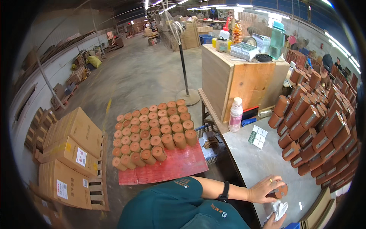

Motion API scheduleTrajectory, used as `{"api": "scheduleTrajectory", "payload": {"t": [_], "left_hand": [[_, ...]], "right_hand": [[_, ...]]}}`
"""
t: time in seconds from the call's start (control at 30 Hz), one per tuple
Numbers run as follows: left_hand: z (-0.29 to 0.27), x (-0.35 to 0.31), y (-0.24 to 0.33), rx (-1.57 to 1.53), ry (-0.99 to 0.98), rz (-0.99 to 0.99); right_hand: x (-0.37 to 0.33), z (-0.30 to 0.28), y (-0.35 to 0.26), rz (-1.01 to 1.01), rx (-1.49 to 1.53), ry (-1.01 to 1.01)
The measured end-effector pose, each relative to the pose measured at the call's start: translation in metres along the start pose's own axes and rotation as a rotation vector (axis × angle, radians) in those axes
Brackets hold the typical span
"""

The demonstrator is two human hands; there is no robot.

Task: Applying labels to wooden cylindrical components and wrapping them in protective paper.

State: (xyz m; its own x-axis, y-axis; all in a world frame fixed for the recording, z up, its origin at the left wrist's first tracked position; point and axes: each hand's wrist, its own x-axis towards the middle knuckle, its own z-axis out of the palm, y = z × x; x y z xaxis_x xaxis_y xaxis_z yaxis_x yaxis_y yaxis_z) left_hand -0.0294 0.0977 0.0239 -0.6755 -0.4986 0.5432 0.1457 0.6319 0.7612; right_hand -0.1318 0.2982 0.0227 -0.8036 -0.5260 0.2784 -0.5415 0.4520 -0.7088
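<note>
Over the grey tabletop [244, 147], my left hand [265, 189] is closed around a reddish-brown cylinder [282, 191], whose round end shows. A ring and a dark wristband [225, 190] are on that hand and arm. Close below it, my right hand [275, 222] grips a crumpled white cloth [280, 209] near the cylinder; part of this hand is cut off by the lower edge. A sheet with pale square stickers [258, 137] lies farther back on the tabletop. Many similar brown cylinders [301, 118] are stacked in a leaning pile to the right.
Left of the table, upright cylinders with holed tops stand in rows on a red board [164, 171]. A pink-labelled bottle [235, 116] stands by a wooden cabinet [248, 80]. Cartons [72, 152] sit on a pallet at far left. A standing fan [183, 57] rises behind.
</note>
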Motion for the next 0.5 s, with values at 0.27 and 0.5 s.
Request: {"api": "scheduleTrajectory", "payload": {"t": [0.27,0.5], "left_hand": [[-0.034,-0.007,0.021,-0.404,-0.364,0.149],[-0.048,-0.006,0.014,-0.571,-0.347,-0.198]], "right_hand": [[0.016,0.034,-0.073,-0.112,0.55,-0.139],[0.012,0.03,-0.095,-0.248,0.468,-0.305]]}}
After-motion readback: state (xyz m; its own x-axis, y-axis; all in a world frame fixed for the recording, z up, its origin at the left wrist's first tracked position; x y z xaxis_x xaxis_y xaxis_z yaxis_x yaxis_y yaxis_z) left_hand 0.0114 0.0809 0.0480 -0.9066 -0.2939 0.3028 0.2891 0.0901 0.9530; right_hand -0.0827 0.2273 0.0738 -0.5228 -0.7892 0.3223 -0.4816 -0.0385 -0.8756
